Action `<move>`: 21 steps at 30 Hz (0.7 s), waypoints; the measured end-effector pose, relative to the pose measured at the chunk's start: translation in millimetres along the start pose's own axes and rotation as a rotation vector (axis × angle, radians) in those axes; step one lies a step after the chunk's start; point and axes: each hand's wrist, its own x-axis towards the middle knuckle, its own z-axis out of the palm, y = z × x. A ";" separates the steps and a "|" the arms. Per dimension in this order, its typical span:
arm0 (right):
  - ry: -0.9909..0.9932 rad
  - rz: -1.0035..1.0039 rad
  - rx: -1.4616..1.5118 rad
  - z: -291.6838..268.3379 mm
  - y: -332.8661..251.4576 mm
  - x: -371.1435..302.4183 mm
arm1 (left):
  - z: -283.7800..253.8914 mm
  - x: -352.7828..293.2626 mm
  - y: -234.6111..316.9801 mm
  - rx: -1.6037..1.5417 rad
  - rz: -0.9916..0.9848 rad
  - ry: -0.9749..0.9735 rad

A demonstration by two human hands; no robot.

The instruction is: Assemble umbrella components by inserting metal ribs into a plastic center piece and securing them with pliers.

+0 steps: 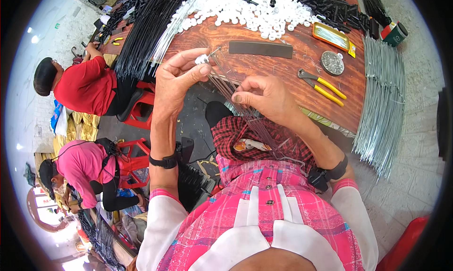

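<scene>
My left hand (179, 77) is raised over the table's near edge, thumb and fingers closed on a small white plastic piece (202, 59). A short thin metal pin or wire end sticks out beside it. From this piece several thin dark metal rods (224, 87) slant down to my lap, where a red and black checked cloth (231, 139) lies under them. My right hand (264, 97) is to the right of the rods, thumb and index finger pinched at them. What exactly sits between its fingertips is too small to make out.
On the wooden table (207, 39) are white plastic caps (264, 11), a dark flat bar (260, 49), yellow-handled pliers (325, 87), a round tin (332, 63) and a yellow tray (332, 36). Bundled metal rods (384, 101) hang at the right edge. Two people work at left.
</scene>
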 end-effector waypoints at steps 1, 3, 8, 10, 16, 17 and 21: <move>-0.001 0.000 0.000 -1.5 -0.3 1.0 | 0.0 0.4 -0.5 -0.001 0.005 -0.003; -0.046 0.022 -0.045 -4.9 -0.3 2.9 | -0.7 1.2 -2.5 -0.009 0.005 -0.009; -0.065 0.023 0.034 -3.0 1.3 4.5 | -3.0 2.1 -6.8 -0.028 0.031 -0.045; -0.074 0.011 0.037 -2.8 0.5 5.4 | -2.5 2.6 -8.9 -0.066 0.089 -0.105; -0.203 0.111 0.250 -4.0 -10.8 5.0 | -4.3 2.3 -11.3 -0.193 0.185 -0.224; -0.205 0.099 0.255 -3.3 -10.0 4.6 | -4.1 2.8 -9.9 -0.194 0.188 -0.224; -0.108 0.014 0.075 1.0 -1.6 0.9 | -4.8 4.7 -10.4 -0.165 0.132 -0.228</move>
